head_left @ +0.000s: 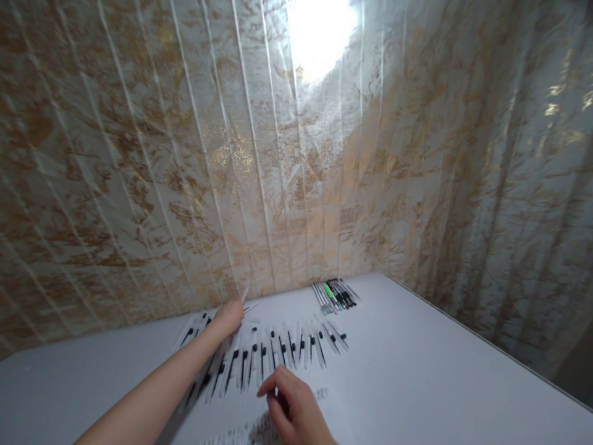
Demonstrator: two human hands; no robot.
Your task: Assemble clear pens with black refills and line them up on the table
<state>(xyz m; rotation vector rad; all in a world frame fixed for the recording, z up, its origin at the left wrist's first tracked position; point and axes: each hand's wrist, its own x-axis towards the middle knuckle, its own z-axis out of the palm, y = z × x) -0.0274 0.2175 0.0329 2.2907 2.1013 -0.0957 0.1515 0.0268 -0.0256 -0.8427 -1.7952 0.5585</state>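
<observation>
My left hand (230, 317) reaches to the far side of the white table, its fingers closed around a thin whitish pen barrel (246, 294) that sticks up past them. Thin dark-and-light pen parts (251, 308) lie just right of that hand. Across the middle runs a long row of clear pen barrels (302, 346), with black caps and thin dark refills among them. Some of the row is covered by my left forearm. My right hand (296, 405) hovers at the near side of the row, fingers loosely curled and apart from the thumb, with nothing visible in it.
Assembled-looking pens, one bright green (328, 290), lie side by side at the back right. Small dark pieces (241, 434) are scattered at the near edge, partly behind my right hand. A shiny gold-patterned curtain (259, 185) hangs right behind the table (417, 371).
</observation>
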